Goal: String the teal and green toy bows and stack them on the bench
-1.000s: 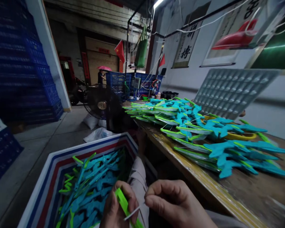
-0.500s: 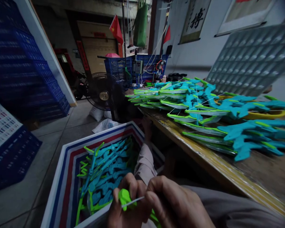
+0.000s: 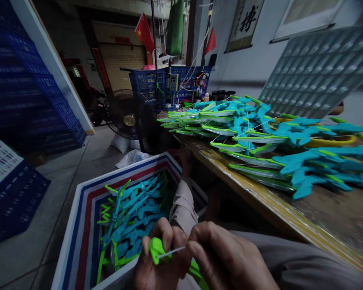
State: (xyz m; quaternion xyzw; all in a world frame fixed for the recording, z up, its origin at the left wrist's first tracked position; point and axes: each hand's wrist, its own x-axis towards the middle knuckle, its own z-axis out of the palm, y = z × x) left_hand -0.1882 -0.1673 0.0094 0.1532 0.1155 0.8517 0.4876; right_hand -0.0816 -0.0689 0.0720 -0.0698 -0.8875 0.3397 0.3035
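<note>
My left hand (image 3: pixel 157 262) is closed around a bright green plastic piece (image 3: pixel 155 249), whose blunt end sticks out between thumb and fingers. A thin white string (image 3: pixel 172 252) runs from that end to my right hand (image 3: pixel 226 253), which pinches it between thumb and forefinger. More green plastic (image 3: pixel 196 272) shows under my right hand; the rest of the piece is hidden by my hands. Just beyond my left hand, a striped box (image 3: pixel 87 209) holds many turquoise and green toy bow parts (image 3: pixel 136 217).
On the wooden table (image 3: pixel 251 193) at right lies a pile of strung turquoise and green toy bows (image 3: pixel 254 137), some over a yellow ring-shaped rim (image 3: pixel 332 140). A black fan (image 3: pixel 128 119) stands on the floor ahead. Blue crates (image 3: pixel 54 96) are stacked at left.
The camera view has shifted slightly, so the surroundings sit a little further left and higher. Both hands keep their hold; the green end has turned slightly and the string stays stretched between them.
</note>
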